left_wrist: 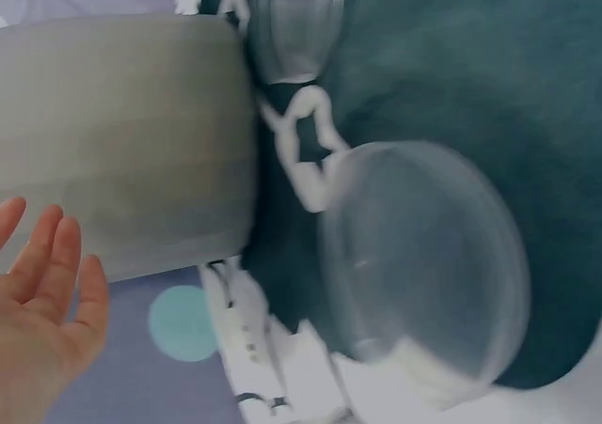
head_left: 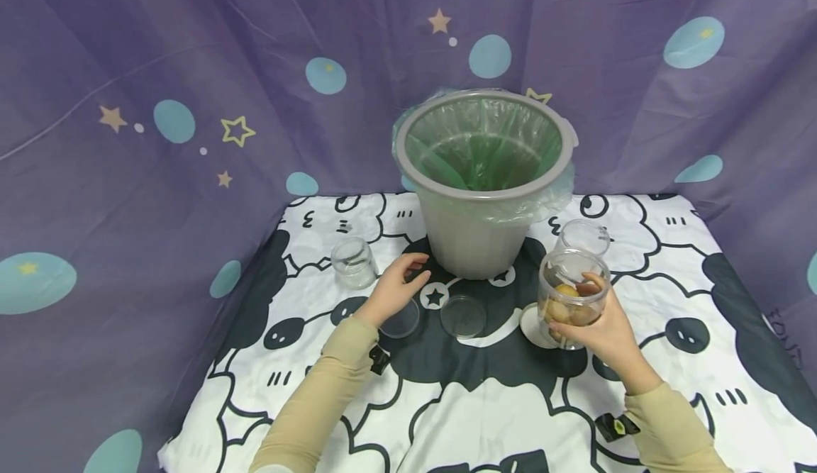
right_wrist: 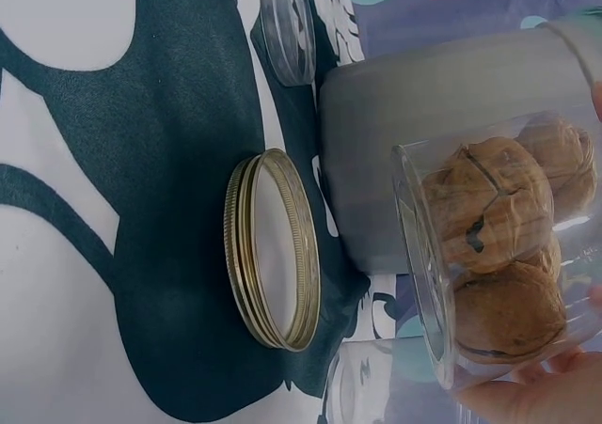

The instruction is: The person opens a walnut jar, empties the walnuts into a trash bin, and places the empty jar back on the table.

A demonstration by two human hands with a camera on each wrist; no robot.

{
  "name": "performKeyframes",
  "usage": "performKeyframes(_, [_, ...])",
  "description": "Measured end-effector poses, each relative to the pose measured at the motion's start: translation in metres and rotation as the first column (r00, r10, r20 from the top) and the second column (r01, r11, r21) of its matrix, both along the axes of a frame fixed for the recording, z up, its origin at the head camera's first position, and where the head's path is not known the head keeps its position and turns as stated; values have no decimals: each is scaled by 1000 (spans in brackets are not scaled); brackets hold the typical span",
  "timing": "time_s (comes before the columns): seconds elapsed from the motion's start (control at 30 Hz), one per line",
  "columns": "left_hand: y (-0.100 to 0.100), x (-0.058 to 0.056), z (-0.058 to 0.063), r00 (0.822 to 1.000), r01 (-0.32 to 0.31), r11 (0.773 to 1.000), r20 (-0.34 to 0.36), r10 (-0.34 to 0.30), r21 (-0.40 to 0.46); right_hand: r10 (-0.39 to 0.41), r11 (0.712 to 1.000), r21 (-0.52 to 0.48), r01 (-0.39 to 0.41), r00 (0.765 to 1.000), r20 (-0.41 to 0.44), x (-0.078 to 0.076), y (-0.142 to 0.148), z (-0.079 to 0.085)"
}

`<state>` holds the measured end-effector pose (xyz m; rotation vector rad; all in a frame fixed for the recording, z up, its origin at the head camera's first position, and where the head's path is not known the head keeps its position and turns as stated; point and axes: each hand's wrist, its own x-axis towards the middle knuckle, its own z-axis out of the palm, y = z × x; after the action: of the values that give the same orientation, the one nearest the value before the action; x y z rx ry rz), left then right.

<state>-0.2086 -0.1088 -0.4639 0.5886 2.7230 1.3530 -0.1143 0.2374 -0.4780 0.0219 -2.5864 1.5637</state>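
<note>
My right hand point(head_left: 603, 327) grips a clear jar point(head_left: 574, 274) of walnuts point(head_left: 562, 306), thumb and fingers on opposite sides. The right wrist view shows the walnuts point(right_wrist: 503, 306) through the jar wall, lifted off the cloth. Below it lies a screw lid with a gold threaded rim point(right_wrist: 246, 255) and a white inside. My left hand point(head_left: 396, 288) hovers with relaxed, parted fingers and holds nothing. Beneath it lies a clear round lid point(head_left: 401, 319), with a second clear lid point(head_left: 463, 317) to its right.
A grey bin point(head_left: 475, 242) with a green see-through liner bag stands at the back centre. One clear jar point(head_left: 354, 264) stands left of it, and another clear jar point(head_left: 590, 235) is behind the held one. A patterned curtain point(head_left: 357, 5) closes off the back.
</note>
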Motion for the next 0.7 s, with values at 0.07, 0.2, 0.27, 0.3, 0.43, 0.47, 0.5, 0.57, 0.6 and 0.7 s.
performKeyframes(0.07, [-2,0,8,999,-2,1000,-44,3,24,1,1000,-4,-1,1000,1,0,1,0])
performKeyframes(0.2, [-5,-1,22,988,10,999,-151,-6,30,2,1000,-7,-2,1000,-2,1,1,1])
performKeyframes(0.27, [-7,-1,31,976,21,999,-219,-14,33,0,1000,-4,0,1000,-2,1,2,0])
performKeyframes(0.3, [-8,-1,36,967,29,999,-253,-18,38,-2,1000,-1,2,1000,-1,1,2,0])
performKeyframes(0.43, [-10,-3,56,914,50,998,-405,-26,48,-7,1000,8,7,1000,0,1,2,-1])
performKeyframes(0.47, [-10,-4,62,899,55,997,-437,-28,51,-7,1000,10,7,1000,0,1,2,-1])
performKeyframes(0.5, [-10,-5,67,883,59,997,-469,-28,52,-7,1000,10,7,1000,-2,1,3,-1])
performKeyframes(0.57, [-10,-7,77,854,70,996,-519,-33,52,-6,1000,6,6,1000,-3,2,3,-1])
performKeyframes(0.6, [-10,-8,82,842,74,996,-538,-35,52,-7,1000,7,7,1000,-3,2,3,-1])
performKeyframes(0.7, [-8,-10,97,810,84,995,-585,-43,44,-7,1000,5,7,1000,-5,1,3,0])
